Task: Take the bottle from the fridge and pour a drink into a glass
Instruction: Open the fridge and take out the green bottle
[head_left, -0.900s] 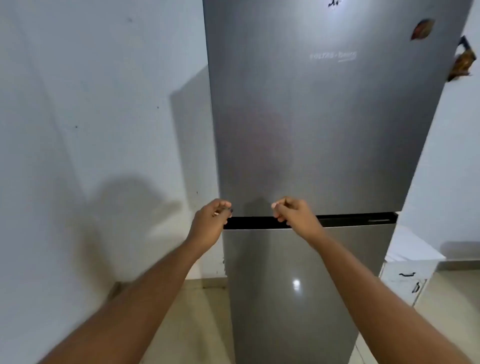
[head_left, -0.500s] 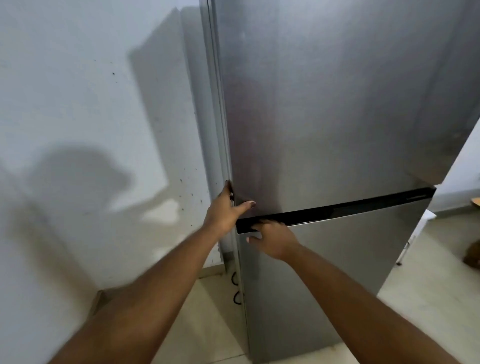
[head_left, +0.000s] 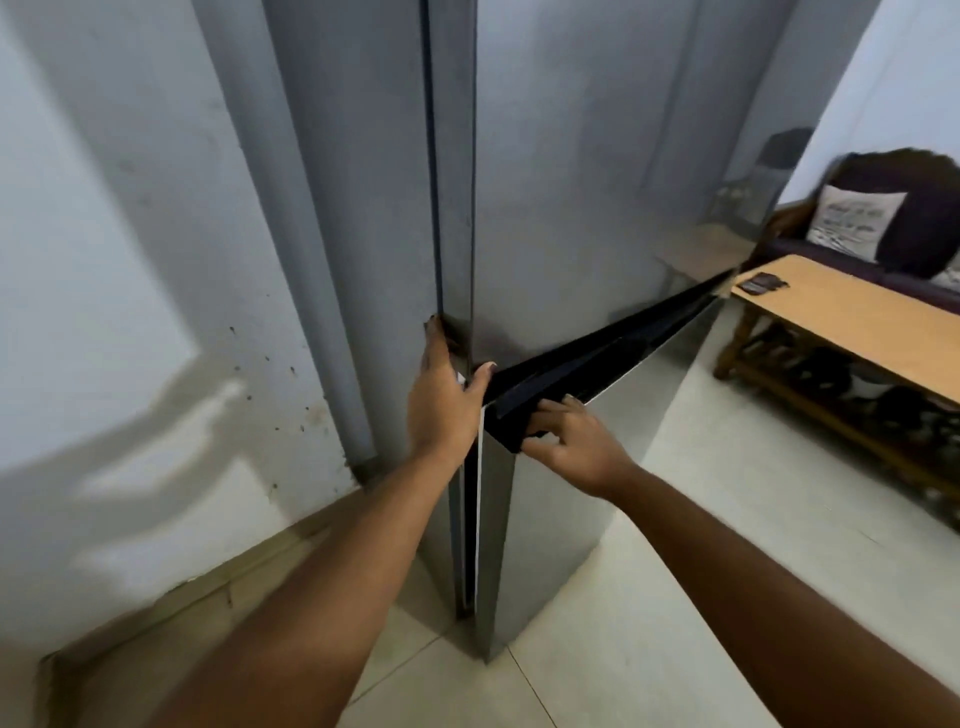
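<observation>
A tall grey steel fridge (head_left: 597, 156) fills the middle of the head view, seen from its left corner. My left hand (head_left: 441, 400) lies flat against the fridge's left edge where the upper door (head_left: 571, 208) ends, fingers spread. My right hand (head_left: 571, 441) curls its fingers into the black handle strip (head_left: 597, 358) on top of the lower door (head_left: 550, 519). The lower door stands slightly ajar, with a narrow dark gap (head_left: 470, 519) along its left edge. No bottle or glass is visible; the fridge's inside is hidden.
A white wall (head_left: 130, 260) stands close on the left. To the right are a low wooden table (head_left: 857, 312) with a small dark object (head_left: 763, 283) on it, and a dark sofa with a pillow (head_left: 852, 223) behind. Pale tiled floor (head_left: 675, 597) lies below.
My view has swung left and closer to the fridge's left corner. My right hand has dropped from the upper door's bottom edge to the black handle strip, and the lower door has cracked open.
</observation>
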